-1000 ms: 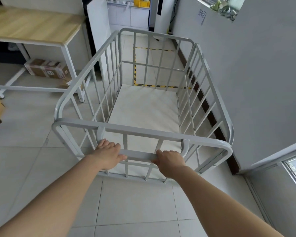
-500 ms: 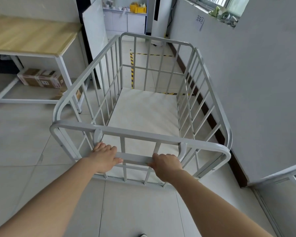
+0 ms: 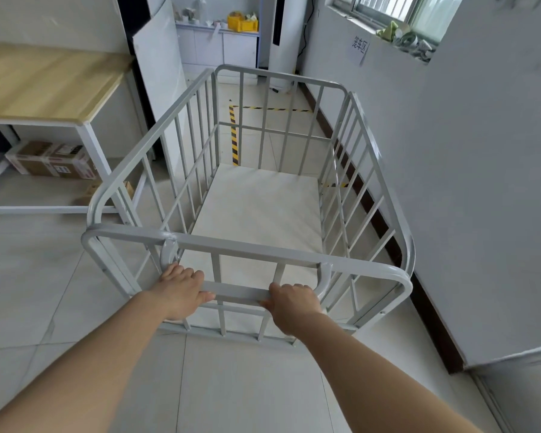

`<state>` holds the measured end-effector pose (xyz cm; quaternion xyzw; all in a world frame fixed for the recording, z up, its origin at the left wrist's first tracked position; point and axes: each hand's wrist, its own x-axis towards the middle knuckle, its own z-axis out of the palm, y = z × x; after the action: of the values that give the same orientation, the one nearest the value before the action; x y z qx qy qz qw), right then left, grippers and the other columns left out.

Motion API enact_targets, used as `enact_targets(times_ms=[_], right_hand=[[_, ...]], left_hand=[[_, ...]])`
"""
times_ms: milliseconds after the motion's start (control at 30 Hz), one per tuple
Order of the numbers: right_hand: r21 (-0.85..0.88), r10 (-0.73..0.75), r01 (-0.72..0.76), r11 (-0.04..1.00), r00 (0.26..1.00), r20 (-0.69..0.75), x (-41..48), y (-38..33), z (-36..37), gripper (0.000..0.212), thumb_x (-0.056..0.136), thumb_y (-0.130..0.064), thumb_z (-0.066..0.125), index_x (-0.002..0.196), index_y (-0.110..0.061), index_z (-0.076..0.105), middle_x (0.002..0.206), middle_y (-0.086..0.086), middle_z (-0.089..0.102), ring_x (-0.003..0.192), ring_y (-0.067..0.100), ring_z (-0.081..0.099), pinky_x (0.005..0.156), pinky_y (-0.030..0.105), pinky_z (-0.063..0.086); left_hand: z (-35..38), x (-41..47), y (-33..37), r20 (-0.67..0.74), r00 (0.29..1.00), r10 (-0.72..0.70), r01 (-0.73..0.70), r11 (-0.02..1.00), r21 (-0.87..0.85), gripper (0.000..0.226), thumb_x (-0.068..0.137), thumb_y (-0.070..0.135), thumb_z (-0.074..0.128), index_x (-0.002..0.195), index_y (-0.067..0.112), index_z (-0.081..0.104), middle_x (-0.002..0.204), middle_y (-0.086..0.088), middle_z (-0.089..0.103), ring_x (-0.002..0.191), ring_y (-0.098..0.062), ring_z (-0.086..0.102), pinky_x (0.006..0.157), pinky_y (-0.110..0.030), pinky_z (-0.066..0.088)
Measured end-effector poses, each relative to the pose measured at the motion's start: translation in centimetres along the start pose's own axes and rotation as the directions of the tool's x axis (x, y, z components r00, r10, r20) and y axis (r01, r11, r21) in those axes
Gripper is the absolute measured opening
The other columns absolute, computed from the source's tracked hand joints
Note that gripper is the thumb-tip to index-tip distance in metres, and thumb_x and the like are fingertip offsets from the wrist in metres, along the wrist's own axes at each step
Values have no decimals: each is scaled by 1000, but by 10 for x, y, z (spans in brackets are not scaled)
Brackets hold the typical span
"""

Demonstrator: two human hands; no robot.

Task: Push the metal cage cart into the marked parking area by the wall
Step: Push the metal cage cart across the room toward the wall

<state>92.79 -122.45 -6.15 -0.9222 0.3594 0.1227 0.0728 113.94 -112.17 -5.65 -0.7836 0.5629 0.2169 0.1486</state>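
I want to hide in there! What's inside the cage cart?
Nothing: the cage cart holds only its bare white floor panel. Through the bars you see yellow-black floor tape. The wheels underneath are hidden.

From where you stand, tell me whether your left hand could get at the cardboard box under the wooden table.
Probably not. The left hand grips the cart handle, and the cardboard box lies far off to the left under the table.
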Motion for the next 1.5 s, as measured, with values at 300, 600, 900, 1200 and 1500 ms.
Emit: enact_targets(times_ms=[300,600,900,1200,1500], right_hand=[[12,48,-49,999,999,20,73,16,-23,39,100,-47,33,109,-12,50,103,11,65,97,32,57,74,35,32],[14,106,-107,994,993,50,152,23,-52,40,100,-47,34,109,-13,51,86,8,53,81,29,48,72,35,32],[36,135,-137,990,989,58,231,30,-74,41,100,-48,33,109,-13,50,83,4,48,78,27,43,71,35,32],[37,93,-94,995,995,38,311,45,-93,41,100,-48,32,111,-13,51,102,11,65,92,31,58,70,34,31],[20,74,-75,997,997,23,392,71,-114,39,101,-45,33,113,-13,49,104,13,65,96,33,59,71,35,30]], left_hand=[[-43,67,-21,9,1000,29,-29,999,17,49,99,52,22,121,12,41,129,-10,46,128,-29,32,116,-40,13],[-83,138,-53,-4,998,65,-65,998,23,50,99,51,22,122,12,41,130,-12,46,128,-31,33,117,-41,13],[-121,210,-88,-1,998,69,-69,997,32,51,98,52,22,123,12,41,130,-11,47,131,-31,32,118,-42,8],[-167,276,-112,6,998,59,-60,998,36,45,99,50,25,118,12,43,128,-8,47,128,-29,32,117,-39,13],[-208,351,-131,3,998,65,-65,998,27,45,99,51,25,120,15,42,130,-8,46,134,-29,29,120,-42,6]])
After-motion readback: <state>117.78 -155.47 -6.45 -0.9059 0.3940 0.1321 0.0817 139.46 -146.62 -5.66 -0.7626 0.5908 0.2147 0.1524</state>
